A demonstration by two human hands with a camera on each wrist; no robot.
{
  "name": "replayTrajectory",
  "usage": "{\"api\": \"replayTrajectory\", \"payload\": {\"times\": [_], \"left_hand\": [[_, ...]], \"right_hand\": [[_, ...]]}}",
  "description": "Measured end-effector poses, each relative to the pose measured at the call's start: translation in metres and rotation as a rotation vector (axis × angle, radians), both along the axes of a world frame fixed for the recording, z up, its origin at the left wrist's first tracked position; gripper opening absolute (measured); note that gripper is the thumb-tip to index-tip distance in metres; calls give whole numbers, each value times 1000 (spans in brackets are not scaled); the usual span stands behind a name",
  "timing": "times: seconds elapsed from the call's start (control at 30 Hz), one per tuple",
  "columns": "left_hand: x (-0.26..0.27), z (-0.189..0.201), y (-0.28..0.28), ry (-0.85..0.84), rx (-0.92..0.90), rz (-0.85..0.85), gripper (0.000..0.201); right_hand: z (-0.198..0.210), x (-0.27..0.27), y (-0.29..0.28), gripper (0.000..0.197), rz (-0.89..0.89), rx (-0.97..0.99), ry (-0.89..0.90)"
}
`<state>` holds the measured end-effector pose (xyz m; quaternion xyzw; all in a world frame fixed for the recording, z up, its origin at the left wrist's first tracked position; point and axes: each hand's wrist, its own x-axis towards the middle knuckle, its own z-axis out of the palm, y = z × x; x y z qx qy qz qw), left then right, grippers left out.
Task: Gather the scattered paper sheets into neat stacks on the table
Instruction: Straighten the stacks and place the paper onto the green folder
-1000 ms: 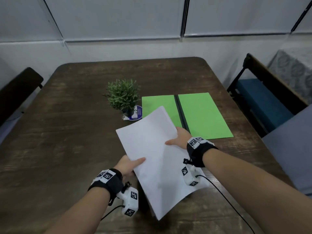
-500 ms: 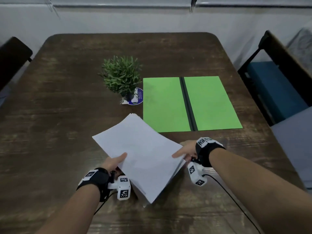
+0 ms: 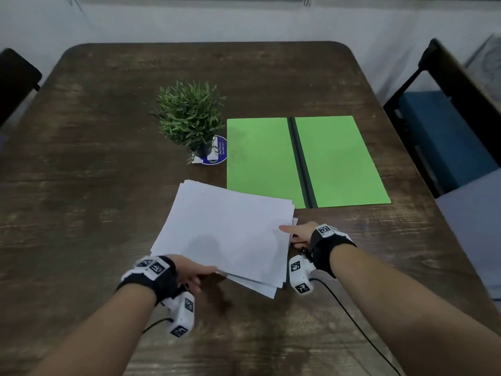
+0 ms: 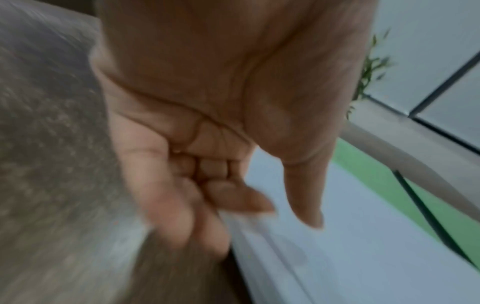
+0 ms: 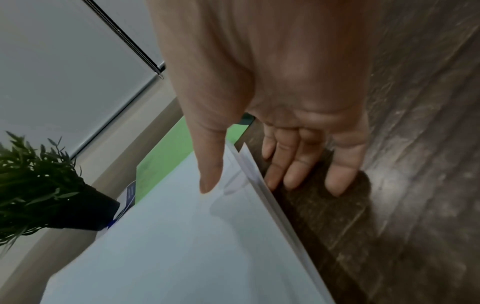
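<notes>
Since a second ago the papers (image 3: 227, 232) have come down from a raised tilt to lie nearly level, low over the table (image 3: 81, 185), and both hands have dropped with them.

At the stack's near-left corner, the left hand (image 3: 193, 272) grips with the thumb on top and the fingers (image 4: 182, 216) curled beneath the edge (the wrist view is blurred, so the contact is hard to read finely). At the right edge, the right hand (image 3: 298, 233) pinches the sheets, thumb lying flat on the top page and the fingers (image 5: 293, 164) reaching under, their tips close to the wood. Sheet edges are fanned slightly at the near corner and at the right, so the pile is not yet square.

Just beyond the stack lies a green folder (image 3: 333, 164), opened flat with a dark spine down its middle; the papers' far corner overlaps its near edge in the head view. Left of the folder stands a small potted plant (image 3: 189, 115) on a round blue coaster (image 3: 221, 150). The table is dark, worn wood with pale scuffing and rounded far corners. Behind it runs a plain white wall (image 3: 244, 20). To the right sits a dark-framed chair (image 3: 444, 137) with a blue seat, and another dark chair (image 3: 16, 80) shows at the left edge.
</notes>
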<state>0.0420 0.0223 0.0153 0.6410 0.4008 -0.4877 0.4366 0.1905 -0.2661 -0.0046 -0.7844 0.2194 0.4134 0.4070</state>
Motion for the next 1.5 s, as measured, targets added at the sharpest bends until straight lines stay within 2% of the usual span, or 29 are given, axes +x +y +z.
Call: {"api": "replayTrajectory", "payload": {"times": [0.07,0.13,0.2,0.23,0.3,0.33,0.4,0.47,0.53,0.57,0.67,0.77,0.9,1.0,1.03,1.13,1.23,1.27,1.33,1.5], "left_hand": [[16,9,22,-193,189,45,47],[33,19,42,-393,464,12,45],[46,18,56,-538,708,-18,42],[50,15,58,-588,777,33,40],[53,6,57,-656,892,106,52],[55,4,55,-696,945,91,60],[60,-2,56,-780,981,9,73],[63,-9,56,-699,893,-210,89],[61,-20,49,-540,761,-445,92],[59,-24,43,-491,715,-507,92],[49,-30,26,-416,694,-514,93],[40,-22,5,-356,767,-552,91],[30,-20,-16,-235,748,-626,94],[37,-10,-14,-134,686,-777,105],[43,-3,-12,-136,659,-810,101],[64,19,3,-234,695,-697,77],[74,12,28,-458,843,-384,60],[75,9,35,-522,847,-255,62],[77,2,44,-546,785,-83,77],[89,-16,64,-392,663,45,106]], "right_hand": [[-2,-3,-2,70,29,8,14],[3,-7,-1,71,70,-15,4],[4,-8,1,85,77,-41,-1],[6,-8,3,92,75,-57,12],[4,-9,3,85,92,-77,12],[4,-9,4,83,109,-81,12],[-2,-7,4,102,118,-98,7],[-5,-5,6,109,124,-101,-4],[2,-6,9,97,118,-101,8],[5,-6,9,90,106,-105,21],[6,-5,10,84,88,-76,21],[8,-7,11,111,83,-84,26],[15,-12,9,96,121,-111,-15],[18,-15,11,79,183,-126,-11],[19,-16,12,76,195,-138,-11],[23,-15,14,70,215,-157,8],[26,-12,13,65,204,-148,24],[25,-11,13,65,197,-156,29],[25,-10,16,64,194,-194,20],[17,-5,29,64,96,-211,-22]]}}
